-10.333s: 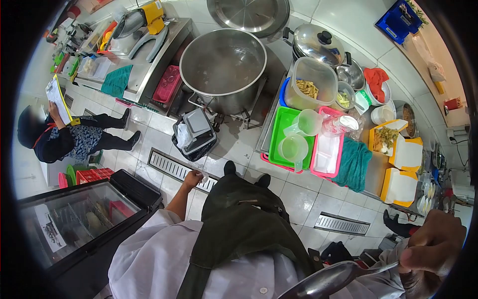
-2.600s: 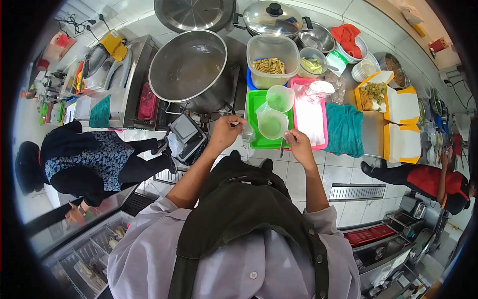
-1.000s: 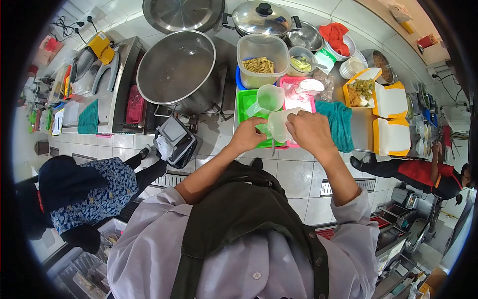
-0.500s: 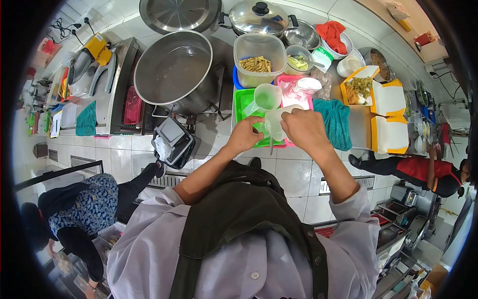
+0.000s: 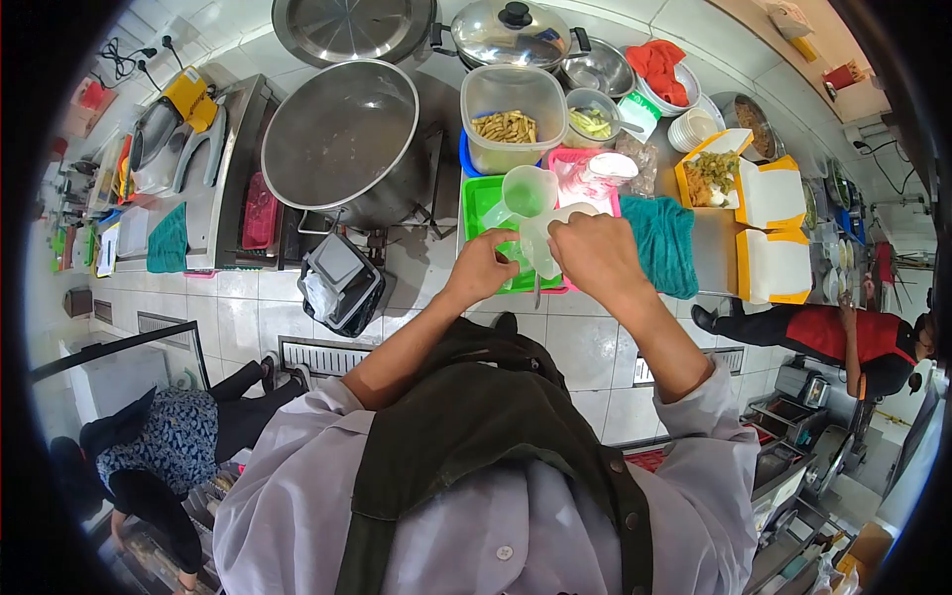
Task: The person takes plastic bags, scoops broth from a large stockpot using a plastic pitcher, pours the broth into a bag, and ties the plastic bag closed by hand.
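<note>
My right hand (image 5: 593, 253) grips a translucent plastic cup (image 5: 540, 246) and holds it tilted above the front of the green tray (image 5: 480, 203). Close to the cup's left side is my left hand (image 5: 483, 268), its fingers curled together at the cup; something clear seems to be between them, too small to make out. A metal spoon handle (image 5: 537, 290) points down below the cup. Behind, a second translucent jug (image 5: 529, 190) stands in the green tray. Beside it lies a pink tray (image 5: 570, 159) with white and red packs.
A large steel pot (image 5: 342, 134) stands left. Behind the trays is a tub of yellow strips (image 5: 504, 127). A teal cloth (image 5: 659, 248) and yellow food boxes (image 5: 769, 268) lie right. One person (image 5: 164, 441) bends at the lower left; another (image 5: 853, 337) stands far right.
The cup has tilted slightly between my hands, which stay close together. The view has shifted a little. The person at the lower left has shifted, with an arm still reaching down.
</note>
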Demonstrator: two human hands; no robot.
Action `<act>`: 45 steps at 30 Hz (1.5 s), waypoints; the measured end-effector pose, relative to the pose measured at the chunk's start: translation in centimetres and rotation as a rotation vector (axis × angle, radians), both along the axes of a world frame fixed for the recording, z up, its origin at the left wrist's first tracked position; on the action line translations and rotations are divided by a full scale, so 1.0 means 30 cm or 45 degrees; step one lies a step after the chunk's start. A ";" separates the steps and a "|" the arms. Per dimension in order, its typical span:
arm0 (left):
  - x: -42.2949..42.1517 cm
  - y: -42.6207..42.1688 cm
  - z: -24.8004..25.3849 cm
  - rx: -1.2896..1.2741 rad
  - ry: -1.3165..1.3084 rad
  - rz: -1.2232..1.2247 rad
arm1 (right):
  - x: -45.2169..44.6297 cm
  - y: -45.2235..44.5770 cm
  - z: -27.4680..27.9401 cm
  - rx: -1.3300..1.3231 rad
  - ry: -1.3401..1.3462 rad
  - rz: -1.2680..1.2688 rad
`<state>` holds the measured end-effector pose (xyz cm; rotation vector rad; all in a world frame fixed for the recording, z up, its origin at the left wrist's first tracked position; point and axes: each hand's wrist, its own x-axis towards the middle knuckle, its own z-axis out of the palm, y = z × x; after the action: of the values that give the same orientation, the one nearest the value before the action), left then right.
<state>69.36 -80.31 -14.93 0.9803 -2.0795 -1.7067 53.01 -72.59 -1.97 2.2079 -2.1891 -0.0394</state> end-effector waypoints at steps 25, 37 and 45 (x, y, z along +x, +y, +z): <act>0.030 -0.026 -0.018 0.067 -0.159 0.024 | 0.068 -0.021 0.001 -0.067 0.000 0.129; 0.040 -0.032 -0.049 0.044 -0.097 0.052 | 0.099 -0.033 0.006 -0.025 0.044 0.134; 0.040 -0.019 -0.050 0.228 -0.006 0.102 | -0.091 0.132 -0.040 -0.033 -0.387 -0.311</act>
<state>70.57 -80.87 -16.42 1.1044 -1.8886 -1.8755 50.28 -68.61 -3.16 2.0340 -2.5864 0.3387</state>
